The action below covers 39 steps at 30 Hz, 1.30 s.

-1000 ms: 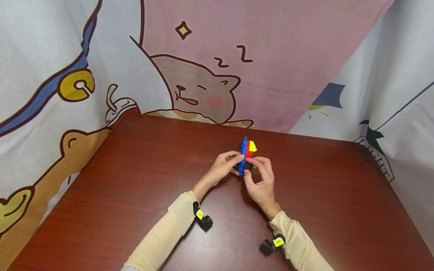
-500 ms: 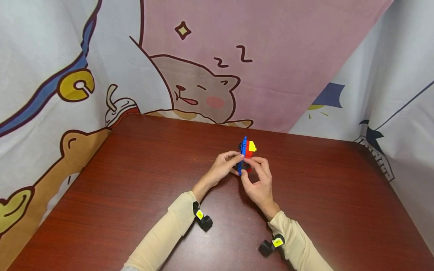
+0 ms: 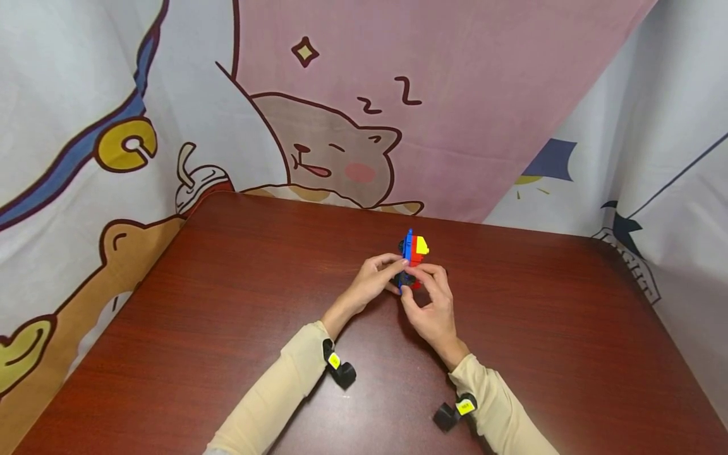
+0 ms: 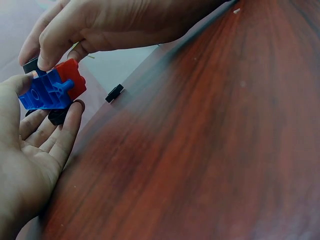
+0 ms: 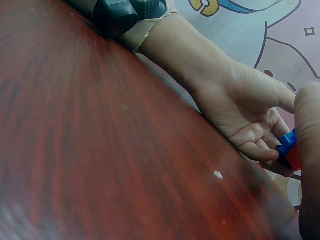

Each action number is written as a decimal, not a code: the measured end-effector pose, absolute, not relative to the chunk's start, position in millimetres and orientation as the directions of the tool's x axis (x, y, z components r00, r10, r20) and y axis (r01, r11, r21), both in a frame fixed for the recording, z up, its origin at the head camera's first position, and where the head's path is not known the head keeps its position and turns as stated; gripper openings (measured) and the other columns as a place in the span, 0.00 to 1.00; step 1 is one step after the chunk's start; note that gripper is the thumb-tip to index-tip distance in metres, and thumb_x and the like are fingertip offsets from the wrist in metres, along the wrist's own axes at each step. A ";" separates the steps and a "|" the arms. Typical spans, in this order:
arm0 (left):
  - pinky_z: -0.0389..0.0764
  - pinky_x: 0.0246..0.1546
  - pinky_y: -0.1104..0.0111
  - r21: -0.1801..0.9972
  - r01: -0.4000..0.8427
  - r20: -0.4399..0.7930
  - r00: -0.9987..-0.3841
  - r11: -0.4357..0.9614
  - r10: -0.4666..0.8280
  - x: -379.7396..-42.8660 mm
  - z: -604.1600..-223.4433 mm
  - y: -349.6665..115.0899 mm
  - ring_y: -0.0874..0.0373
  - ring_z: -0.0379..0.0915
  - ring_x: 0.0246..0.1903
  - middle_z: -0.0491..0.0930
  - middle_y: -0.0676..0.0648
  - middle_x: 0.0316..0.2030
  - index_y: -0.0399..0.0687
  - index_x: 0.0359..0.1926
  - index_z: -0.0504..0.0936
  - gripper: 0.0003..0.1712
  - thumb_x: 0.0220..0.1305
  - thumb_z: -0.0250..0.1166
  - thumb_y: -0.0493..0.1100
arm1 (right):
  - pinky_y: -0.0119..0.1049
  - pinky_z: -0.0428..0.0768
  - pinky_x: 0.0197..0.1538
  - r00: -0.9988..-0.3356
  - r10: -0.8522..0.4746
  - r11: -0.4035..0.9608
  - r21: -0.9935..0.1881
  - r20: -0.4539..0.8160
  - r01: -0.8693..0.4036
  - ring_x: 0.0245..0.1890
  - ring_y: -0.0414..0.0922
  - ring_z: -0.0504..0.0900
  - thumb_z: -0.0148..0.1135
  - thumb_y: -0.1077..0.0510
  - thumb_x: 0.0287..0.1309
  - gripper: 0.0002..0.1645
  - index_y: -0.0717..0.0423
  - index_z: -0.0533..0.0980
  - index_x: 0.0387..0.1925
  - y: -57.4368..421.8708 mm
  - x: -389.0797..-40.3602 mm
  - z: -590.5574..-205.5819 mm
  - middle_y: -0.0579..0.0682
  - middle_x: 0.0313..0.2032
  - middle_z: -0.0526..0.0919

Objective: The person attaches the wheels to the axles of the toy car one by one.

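Left hand [image 3: 372, 281]: grips toy car [image 3: 417, 248] by its blue base [image 4: 52, 95].
Right hand [image 3: 433, 309]: pinches black wheel [image 3: 406, 279].
Change: wheel sits closer to base than before (perhaps nearly seated).

Smooth plastic toy [image 4: 52, 90], glossy wood-grain table [image 3: 540, 328]

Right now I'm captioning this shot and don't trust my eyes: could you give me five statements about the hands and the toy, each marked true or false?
1. The left hand holds the toy. True.
2. The right hand pinches a black wheel. True.
3. The hands are at opposite ends of the table. False: both are at the toy.
4. A yellow piece adjoins the red part. True.
5. The left hand covers the yellow piece. False: the head view shows it uncovered.
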<state>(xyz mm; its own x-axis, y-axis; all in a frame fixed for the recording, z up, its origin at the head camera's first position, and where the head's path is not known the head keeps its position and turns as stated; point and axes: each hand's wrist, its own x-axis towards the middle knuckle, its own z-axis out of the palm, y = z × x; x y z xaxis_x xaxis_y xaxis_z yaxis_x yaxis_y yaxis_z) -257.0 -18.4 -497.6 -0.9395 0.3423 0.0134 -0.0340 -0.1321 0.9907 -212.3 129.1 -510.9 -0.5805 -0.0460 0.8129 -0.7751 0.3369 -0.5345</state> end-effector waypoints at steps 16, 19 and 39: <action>0.85 0.29 0.69 0.982 -0.029 0.062 -0.886 -0.187 0.460 -256.8 -498.4 -25.7 0.61 0.82 0.30 0.84 0.46 0.40 0.32 0.60 0.73 0.25 0.71 0.54 0.46 | 0.40 0.74 0.45 -0.627 -0.034 0.351 -0.578 0.779 -0.737 0.43 0.61 0.73 0.65 0.81 0.42 0.23 0.76 0.78 0.46 116.1 -191.6 -476.7 0.72 0.42 0.75; 0.86 0.32 0.67 0.984 -0.023 0.070 -0.859 -0.174 0.508 -257.0 -497.8 -28.8 0.60 0.82 0.32 0.83 0.37 0.47 0.34 0.64 0.70 0.28 0.67 0.55 0.44 | 0.45 0.74 0.43 -0.642 -0.024 0.354 -0.595 0.766 -0.722 0.44 0.60 0.73 0.65 0.81 0.43 0.23 0.75 0.78 0.46 116.2 -191.6 -477.5 0.71 0.42 0.74; 0.87 0.34 0.64 0.991 -0.021 0.061 -0.813 -0.133 0.579 -256.8 -494.7 -29.2 0.60 0.80 0.37 0.74 0.30 0.59 0.34 0.67 0.65 0.31 0.64 0.59 0.37 | 0.18 0.78 0.42 -0.727 0.007 0.312 -0.692 0.687 -0.651 0.38 0.42 0.77 0.57 0.77 0.62 0.09 0.75 0.77 0.43 119.6 -190.8 -477.3 0.67 0.43 0.75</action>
<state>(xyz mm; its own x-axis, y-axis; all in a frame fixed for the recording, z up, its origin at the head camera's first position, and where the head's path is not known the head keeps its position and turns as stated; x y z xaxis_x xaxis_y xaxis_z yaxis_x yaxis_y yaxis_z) -256.8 -29.2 -494.7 -0.8128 0.5794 0.0606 -0.0210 -0.1331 0.9909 -190.8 119.6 -477.3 -0.7266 0.0074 0.6870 -0.6510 0.3122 -0.6919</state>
